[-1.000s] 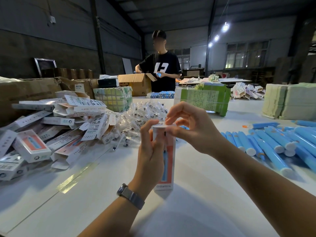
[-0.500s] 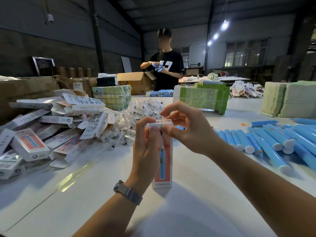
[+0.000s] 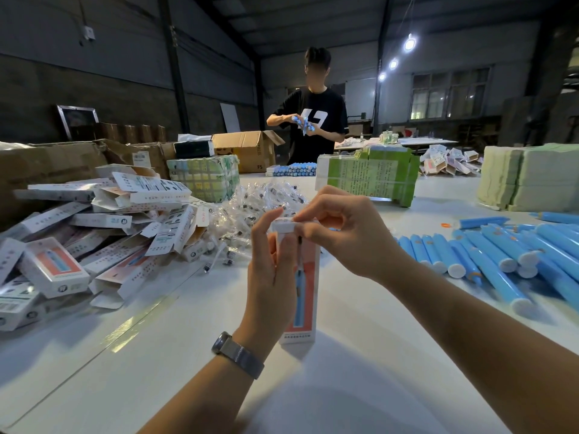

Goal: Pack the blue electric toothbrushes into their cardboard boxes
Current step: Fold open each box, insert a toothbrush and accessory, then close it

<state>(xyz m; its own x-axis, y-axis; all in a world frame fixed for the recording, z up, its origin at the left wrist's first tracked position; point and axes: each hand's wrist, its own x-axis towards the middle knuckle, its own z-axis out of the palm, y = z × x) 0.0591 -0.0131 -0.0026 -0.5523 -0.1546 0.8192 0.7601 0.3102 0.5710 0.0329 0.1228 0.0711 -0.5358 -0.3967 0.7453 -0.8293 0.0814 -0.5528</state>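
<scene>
The cardboard box (image 3: 302, 289) stands upright at frame centre, left hand (image 3: 271, 277) gripping its side, right hand (image 3: 341, 233) pinching the top flap. Likely light, thin-walled, crushable; best held by its edges.

Both forearms reach in from the lower edge, raised above the table. Left hand (image 3: 271, 270), back toward the camera, upright, fingers wrapped round the carton (image 3: 305, 289), thumb extended to its top; watch (image 3: 238, 355) on the wrist. Right hand (image 3: 347, 233) arched above, fingertips (image 3: 300, 217) pinching the carton's top flap.
</scene>
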